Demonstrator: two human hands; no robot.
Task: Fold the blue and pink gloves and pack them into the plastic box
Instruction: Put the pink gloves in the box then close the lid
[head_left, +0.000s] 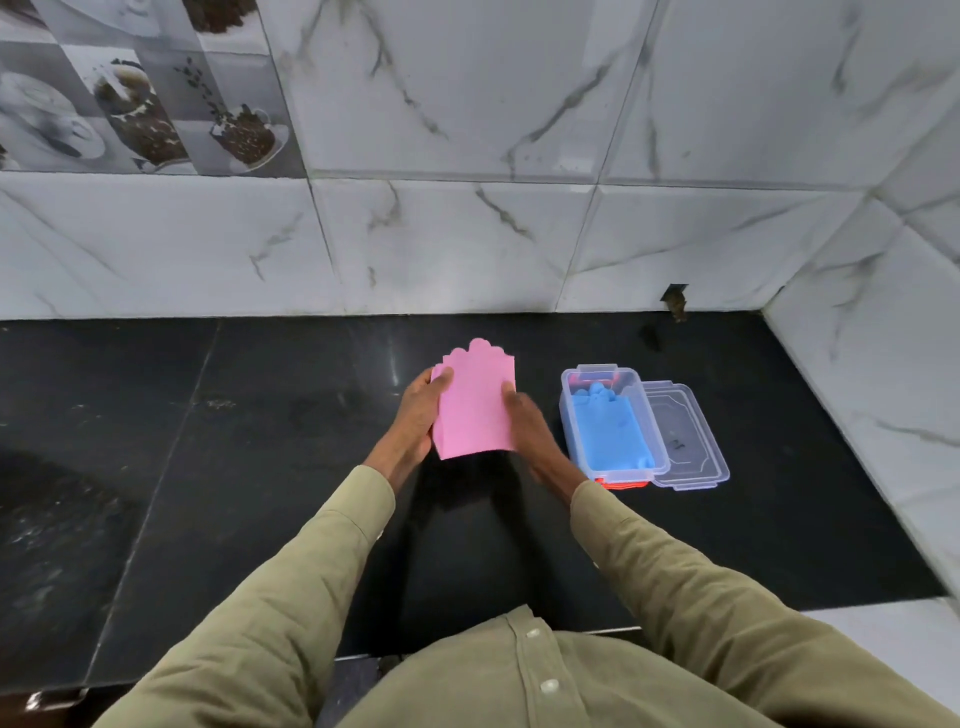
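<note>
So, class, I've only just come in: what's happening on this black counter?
A person in an olive shirt holds a folded pink glove between both hands, the left hand on one edge and the right hand on the other, above the black counter. To the right sits the clear plastic box, open, with the folded blue glove already inside. Its lid lies flat beside it. The pink glove is not yet packed.

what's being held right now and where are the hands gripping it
The folded pink glove, held above the counter by its two side edges: left hand on the left edge, right hand on the right edge.
</note>
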